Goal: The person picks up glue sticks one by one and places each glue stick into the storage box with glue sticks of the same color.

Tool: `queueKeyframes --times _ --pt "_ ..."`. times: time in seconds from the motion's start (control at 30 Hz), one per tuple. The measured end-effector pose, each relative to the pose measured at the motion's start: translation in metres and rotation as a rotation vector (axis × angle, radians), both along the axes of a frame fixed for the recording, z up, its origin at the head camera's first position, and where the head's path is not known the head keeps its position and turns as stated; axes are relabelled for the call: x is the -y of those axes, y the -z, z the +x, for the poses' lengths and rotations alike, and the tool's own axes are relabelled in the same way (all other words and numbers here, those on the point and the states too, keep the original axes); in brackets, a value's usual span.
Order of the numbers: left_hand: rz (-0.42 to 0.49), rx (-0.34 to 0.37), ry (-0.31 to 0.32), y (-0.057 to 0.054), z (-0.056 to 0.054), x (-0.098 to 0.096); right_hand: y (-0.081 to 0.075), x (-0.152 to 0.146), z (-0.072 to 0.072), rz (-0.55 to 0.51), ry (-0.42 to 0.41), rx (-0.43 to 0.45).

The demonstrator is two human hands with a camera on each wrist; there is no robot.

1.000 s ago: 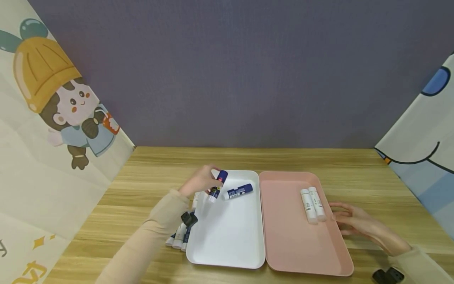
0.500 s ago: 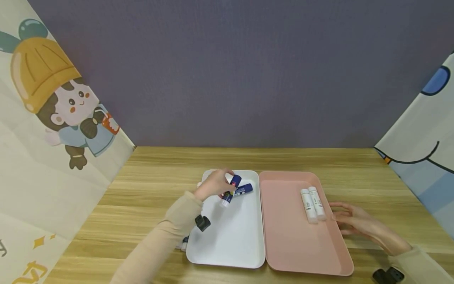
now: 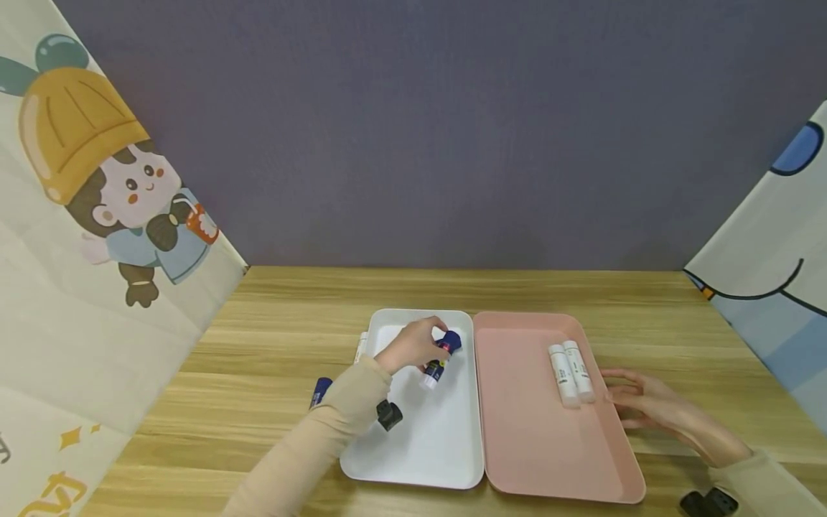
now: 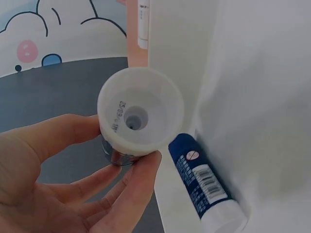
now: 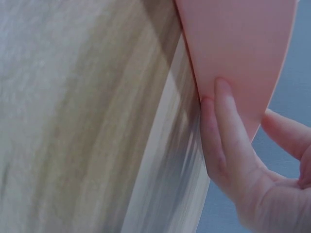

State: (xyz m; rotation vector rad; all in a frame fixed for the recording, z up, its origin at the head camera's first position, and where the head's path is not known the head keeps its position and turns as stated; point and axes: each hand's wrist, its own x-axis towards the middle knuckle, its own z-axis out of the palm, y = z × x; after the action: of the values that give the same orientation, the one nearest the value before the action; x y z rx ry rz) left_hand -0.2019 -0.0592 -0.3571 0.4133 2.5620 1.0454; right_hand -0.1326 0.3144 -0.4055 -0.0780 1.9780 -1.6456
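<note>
My left hand (image 3: pixel 413 346) holds a dark blue glue stick (image 3: pixel 436 370) between thumb and fingers, above the far part of the white tray (image 3: pixel 446 452). Its white, hollow base faces the camera in the left wrist view. A second blue glue stick (image 4: pixel 204 184) lies in that tray beside the held one; in the head view the held stick and hand mostly hide it. My right hand (image 3: pixel 652 403) touches the outer right wall of the pink tray (image 3: pixel 549 459) with extended fingers. Two white glue sticks (image 3: pixel 564 376) lie side by side in the pink tray.
Left of the white tray, another blue glue stick (image 3: pixel 320 391) is partly behind my left sleeve. A white stick (image 3: pixel 361 347) lies against that tray's far left side. The trays stand edge to edge on a wooden table (image 3: pixel 258 345), with a grey panel (image 3: pixel 452 143) behind.
My left hand has carried the blue glue stick rightward across the white tray, towards the one lying there. The right hand stays at the pink tray's side.
</note>
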Motion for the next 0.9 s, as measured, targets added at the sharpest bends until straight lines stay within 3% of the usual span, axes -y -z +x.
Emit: queueKeyframes --times 0.73,0.9 --pt "-0.065 -0.031 0.040 0.024 0.010 -0.015 -0.001 0.001 0.000 0.062 -0.006 -0.022" --pt "-0.068 -0.025 0.060 0.030 0.020 -0.006 0.005 0.012 0.017 0.048 0.013 -0.027"
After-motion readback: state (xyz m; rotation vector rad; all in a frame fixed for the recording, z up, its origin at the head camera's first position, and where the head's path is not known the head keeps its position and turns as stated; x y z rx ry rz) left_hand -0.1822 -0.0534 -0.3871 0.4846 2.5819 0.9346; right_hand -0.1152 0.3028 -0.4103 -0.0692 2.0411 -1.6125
